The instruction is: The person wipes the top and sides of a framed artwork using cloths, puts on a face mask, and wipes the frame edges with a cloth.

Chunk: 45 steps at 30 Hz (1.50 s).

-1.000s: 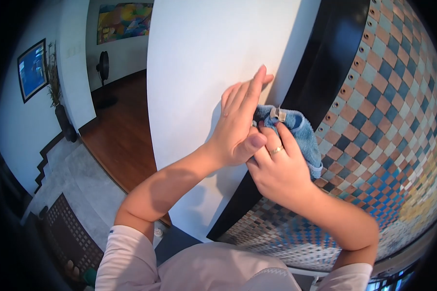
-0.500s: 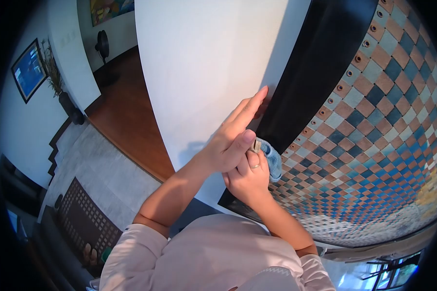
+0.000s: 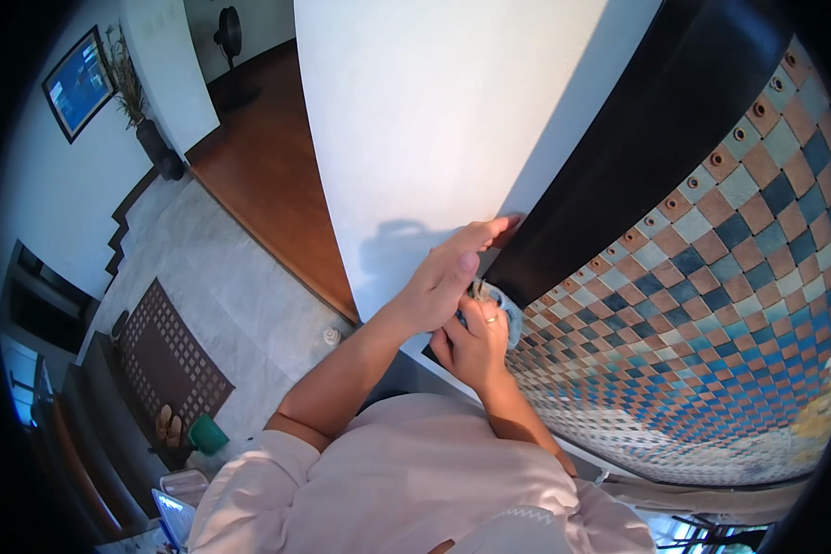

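Note:
My left hand (image 3: 441,282) reaches up to where the white panel meets the black frame (image 3: 577,152). Its fingers are stretched out and the fingertips lie at the frame's edge; the thumb stands apart. Just below, my right hand (image 3: 475,337), with a ring on one finger, is closed around a bunched light-blue cloth (image 3: 513,325) at the lower end of the frame. A small beige bit shows between the two hands, too small to name. Part of the cloth is hidden behind the right fingers.
A large woven panel of colored diamond tiles (image 3: 674,305) rises on the right. The white panel (image 3: 434,111) stands ahead. On the left floor lie a brown mat (image 3: 171,351), slippers (image 3: 168,425) and a green container (image 3: 209,434). A vase (image 3: 159,150) and fan (image 3: 228,37) stand farther back.
The view has shifted, bringing more of the left floor into sight. My left hand's fingers are lower and more bent toward the frame's edge. My right hand still grips the cloth.

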{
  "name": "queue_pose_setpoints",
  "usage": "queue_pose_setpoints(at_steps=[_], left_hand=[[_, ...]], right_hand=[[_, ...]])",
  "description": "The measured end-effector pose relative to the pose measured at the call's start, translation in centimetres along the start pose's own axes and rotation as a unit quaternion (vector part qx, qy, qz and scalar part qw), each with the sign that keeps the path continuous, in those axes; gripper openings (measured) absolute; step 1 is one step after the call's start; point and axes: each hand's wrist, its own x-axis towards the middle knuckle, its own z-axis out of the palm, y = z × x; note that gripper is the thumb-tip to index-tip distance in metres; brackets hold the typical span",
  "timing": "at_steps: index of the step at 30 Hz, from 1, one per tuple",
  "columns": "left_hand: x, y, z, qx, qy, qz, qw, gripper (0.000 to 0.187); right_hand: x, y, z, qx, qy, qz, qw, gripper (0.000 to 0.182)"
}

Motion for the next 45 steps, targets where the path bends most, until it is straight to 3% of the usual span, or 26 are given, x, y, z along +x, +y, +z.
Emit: queue_pose_setpoints(at_steps=[6, 10, 11, 14, 16, 19, 22, 26, 27, 28, 30, 36, 39, 45], left_hand=[[-1.6, 0.5, 0.1, -0.023, 0.031, -0.029, 0.999, 0.057], [-0.8, 2.3, -0.3, -0.005, 0.043, -0.041, 0.998, 0.078], [-0.4, 2.7, -0.3, -0.005, 0.044, -0.032, 0.999, 0.079], [1.3, 3.6, 0.2, -0.04, 0.065, 0.032, 0.997, 0.069], [2.2, 4.0, 0.9, -0.065, 0.074, 0.036, 0.995, 0.068], [2.9, 3.6, 1.4, -0.07, 0.054, 0.032, 0.996, 0.066], [3.8, 2.1, 1.8, -0.084, 0.058, 0.069, 0.992, 0.065], [3.9, 3.4, 1.9, -0.119, 0.052, 0.026, 0.991, 0.073], [3.9, 4.1, 1.9, -0.119, 0.047, 0.029, 0.991, 0.075], [3.9, 4.4, 1.8, -0.12, 0.042, 0.032, 0.991, 0.077], [3.6, 4.5, 1.5, -0.122, 0.018, 0.026, 0.992, 0.081], [3.7, 4.2, 1.2, -0.084, -0.015, 0.082, 0.993, 0.084], [3.8, 4.3, 0.9, -0.044, -0.042, 0.096, 0.994, 0.093], [3.8, 3.8, 0.5, -0.037, -0.05, 0.106, 0.992, 0.09]], right_hand=[[-0.2, 0.5, -1.7, 0.16, 0.008, 0.006, 0.987, 0.011], [3.2, -0.6, -6.7, 0.145, 0.147, -0.028, 0.978, 0.008], [3.8, -1.1, -7.6, 0.14, 0.183, -0.014, 0.973, 0.014], [7.2, -2.0, -10.5, 0.167, 0.259, 0.023, 0.951, 0.043], [9.4, -2.3, -11.4, 0.054, 0.287, 0.037, 0.956, 0.047], [11.4, -2.4, -10.6, 0.078, 0.376, 0.031, 0.923, 0.037], [14.0, -1.9, -10.3, 0.104, 0.445, -0.103, 0.884, 0.035], [16.3, -1.6, -12.0, -0.089, 0.401, -0.09, 0.907, 0.037], [17.0, -1.6, -11.6, -0.059, 0.423, -0.098, 0.899, 0.037], [17.5, -1.7, -12.0, -0.122, 0.405, -0.094, 0.901, 0.037], [17.8, -2.3, -12.1, -0.159, 0.38, -0.057, 0.91, 0.024], [15.4, -2.3, -10.3, -0.199, 0.33, -0.021, 0.922, 0.037], [13.5, -1.9, -8.4, -0.2, 0.336, -0.007, 0.92, 0.036], [9.7, -0.9, -5.7, -0.223, 0.307, 0.013, 0.925, 0.032]])
